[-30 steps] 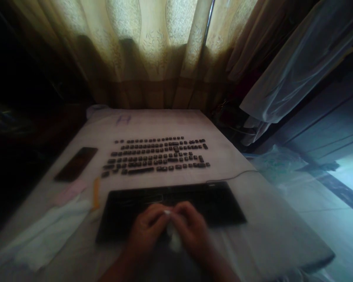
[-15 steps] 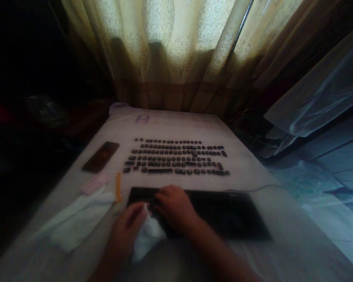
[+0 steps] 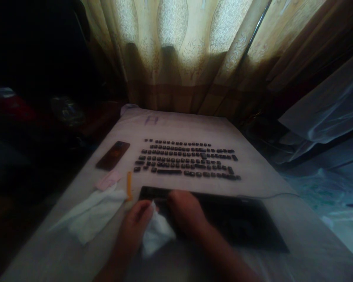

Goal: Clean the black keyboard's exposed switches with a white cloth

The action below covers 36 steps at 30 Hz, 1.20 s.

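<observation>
**Keyboard base (image 3: pixel 244 223) at the near side, keycaps (image 3: pixel 183 154) in rows beyond**

A pale-covered table (image 3: pixel 261 172) fills the middle of a dim room; a patterned yellow curtain (image 3: pixel 191 58), lit from behind, hangs at the far side, and sheer white fabric (image 3: pixel 326 113) drapes at right. The smartphone (image 3: pixel 113 155), a pink cloth (image 3: pixel 108 180), a larger white cloth (image 3: pixel 95 213) and an orange strip (image 3: pixel 129 186) lie left. The black base lies near, its cable (image 3: pixel 270 195) running right.

The left hand (image 3: pixel 137 219) pinches a crumpled white cloth (image 3: pixel 157 235) between thumb and fingers, at the base's left end. The right hand (image 3: pixel 186 209) is over the base, fingers curled under (the tips are hidden, so I cannot tell whether they grip anything).

Half a second ago the right fingers were stretched farther out; a second ago both hands met over the base. The view has since swung left.
</observation>
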Available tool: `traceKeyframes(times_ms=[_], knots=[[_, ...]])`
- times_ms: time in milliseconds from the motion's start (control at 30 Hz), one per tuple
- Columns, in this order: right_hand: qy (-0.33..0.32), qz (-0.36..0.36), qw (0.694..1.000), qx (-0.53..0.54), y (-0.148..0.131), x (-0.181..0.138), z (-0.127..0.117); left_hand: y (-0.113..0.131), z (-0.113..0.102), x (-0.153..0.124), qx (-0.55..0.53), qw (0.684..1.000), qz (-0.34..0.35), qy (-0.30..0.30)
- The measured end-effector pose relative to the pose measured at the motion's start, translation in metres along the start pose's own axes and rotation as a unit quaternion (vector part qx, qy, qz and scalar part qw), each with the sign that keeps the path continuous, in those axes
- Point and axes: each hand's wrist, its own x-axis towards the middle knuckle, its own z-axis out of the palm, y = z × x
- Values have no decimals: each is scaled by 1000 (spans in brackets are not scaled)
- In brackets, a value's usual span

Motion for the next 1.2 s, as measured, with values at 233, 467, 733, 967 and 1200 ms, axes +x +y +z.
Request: traceKeyframes(times_ms=[233, 467, 733, 967, 1200], knots=[[5, 105, 929, 355, 2, -30, -42, 13, 10, -5, 9, 1000, -2, -8], [-29, 147, 897, 415, -4, -43, -45, 19, 30, -8, -2, 999, -3, -45], [-9, 161, 895, 416, 3, -50, -41, 19, 39, -10, 24, 999, 7, -28], [-17, 151, 889, 432, 4, -53, -45, 18, 43, -11, 44, 998, 45, -1], [20, 165, 898, 407, 4, -59, -44, 26, 49, -18, 75, 994, 85, -2]])
